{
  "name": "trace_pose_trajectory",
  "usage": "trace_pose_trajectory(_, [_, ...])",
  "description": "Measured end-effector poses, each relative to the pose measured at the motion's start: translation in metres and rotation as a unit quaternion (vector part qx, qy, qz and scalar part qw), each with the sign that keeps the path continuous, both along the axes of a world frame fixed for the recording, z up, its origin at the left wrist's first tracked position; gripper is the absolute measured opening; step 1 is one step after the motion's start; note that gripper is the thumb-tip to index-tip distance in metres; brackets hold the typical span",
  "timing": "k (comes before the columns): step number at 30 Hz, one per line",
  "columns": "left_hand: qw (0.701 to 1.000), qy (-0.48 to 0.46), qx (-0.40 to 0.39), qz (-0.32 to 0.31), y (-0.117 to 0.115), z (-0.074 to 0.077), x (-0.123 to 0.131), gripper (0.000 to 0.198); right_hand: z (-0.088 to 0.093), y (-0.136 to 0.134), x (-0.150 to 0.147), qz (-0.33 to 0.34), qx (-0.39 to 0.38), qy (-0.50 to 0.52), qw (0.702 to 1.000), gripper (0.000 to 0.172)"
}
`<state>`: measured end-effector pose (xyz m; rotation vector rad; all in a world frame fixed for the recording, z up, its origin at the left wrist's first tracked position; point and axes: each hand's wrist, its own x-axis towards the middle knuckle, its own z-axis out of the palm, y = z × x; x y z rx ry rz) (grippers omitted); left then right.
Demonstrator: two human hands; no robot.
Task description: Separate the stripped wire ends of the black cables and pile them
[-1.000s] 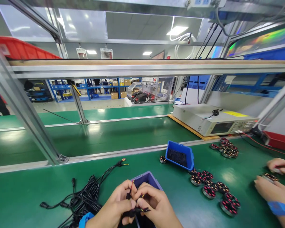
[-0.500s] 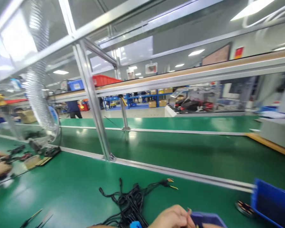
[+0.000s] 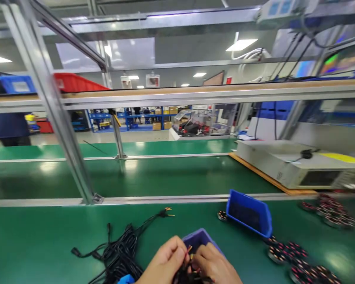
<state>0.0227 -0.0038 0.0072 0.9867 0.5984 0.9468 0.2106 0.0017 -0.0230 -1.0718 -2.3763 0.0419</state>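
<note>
Close to the table's near edge, my left hand (image 3: 167,261) is closed, its thumb and forefinger pinching thin wires (image 3: 188,250) with red and yellow ends. Beside it, my right hand (image 3: 215,265) curls its fingers around the same wires, at their yellow part. A dark tangle (image 3: 192,275) lies below and between both hands, too blurred to make out fully. Just behind the hands stands a purple bin (image 3: 198,236), partly hidden by them. To their left lies a bundle of black cables (image 3: 122,248) with bare coloured wire ends, and something blue (image 3: 126,279) beside it.
An open blue bin (image 3: 268,225) sits tilted on the green table (image 3: 62,236), a round motor-like part (image 3: 222,215) next to it. Several more such parts (image 3: 301,262) lie right. Behind are a metal post (image 3: 63,130), a shelf beam (image 3: 165,100) and a grey instrument (image 3: 284,157).
My view has swung to the right. A co-worker's hands at the left have left the picture, while the round parts and the grey instrument have come in. Both my hands now show more fully.
</note>
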Motion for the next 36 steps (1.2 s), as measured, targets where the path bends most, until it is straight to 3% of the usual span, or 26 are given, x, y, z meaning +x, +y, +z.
trace_pose_trajectory(3, [0.999,0.029,0.001,-0.025,-0.001,-0.002,0.000,0.052,0.013,-0.005,-0.003,-0.029,-0.032,0.043,0.998,0.025])
trace_pose_trajectory(7, [0.997,0.070,-0.001,-0.010,-0.003,-0.002,0.002,0.053,0.027,-0.009,-0.003,-0.044,-0.058,0.120,0.990,0.021])
trace_pose_trajectory(15, [0.996,0.090,-0.017,0.025,-0.003,-0.004,0.002,0.046,0.050,-0.017,-0.002,-0.008,-0.063,0.306,0.950,0.016])
trace_pose_trajectory(24, [0.994,0.102,-0.034,0.027,-0.008,0.009,0.000,0.041,0.058,-0.018,-0.002,0.013,-0.066,0.313,0.947,0.015])
trace_pose_trajectory(36, [0.994,0.106,-0.031,0.026,-0.008,0.008,0.000,0.037,0.057,-0.020,-0.002,0.037,-0.061,0.306,0.949,0.018])
